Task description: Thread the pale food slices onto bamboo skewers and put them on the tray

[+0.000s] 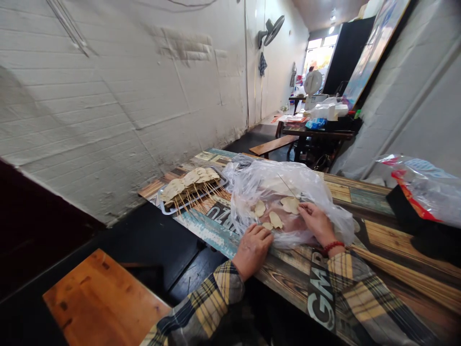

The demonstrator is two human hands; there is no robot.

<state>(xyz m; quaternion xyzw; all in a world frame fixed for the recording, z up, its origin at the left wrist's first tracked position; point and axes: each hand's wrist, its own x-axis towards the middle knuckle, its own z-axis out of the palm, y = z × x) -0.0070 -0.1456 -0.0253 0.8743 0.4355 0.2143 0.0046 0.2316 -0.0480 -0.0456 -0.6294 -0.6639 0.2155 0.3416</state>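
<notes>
A clear plastic bag [248,185] lies spread on the table, with several pale, flat, leaf-shaped slices [275,220] on it. My right hand [317,222] is closed in a pinch at the edge of one slice [289,205]. From there a thin skewer [286,185] points up and to the left; how it meets the slice is unclear. My left hand [253,247] rests at the bag's near edge, its fingers bent and together, their tips hidden. To the left, a metal tray [166,210] holds a pile of skewered slices [190,180], sticks pointing toward me.
Long loose skewers [406,276] lie on the patterned wooden table [288,276] at the right. A plastic package with red edging [425,190] sits at the far right. Below left is a wooden stool [104,302]. A white wall [126,86] runs along the left.
</notes>
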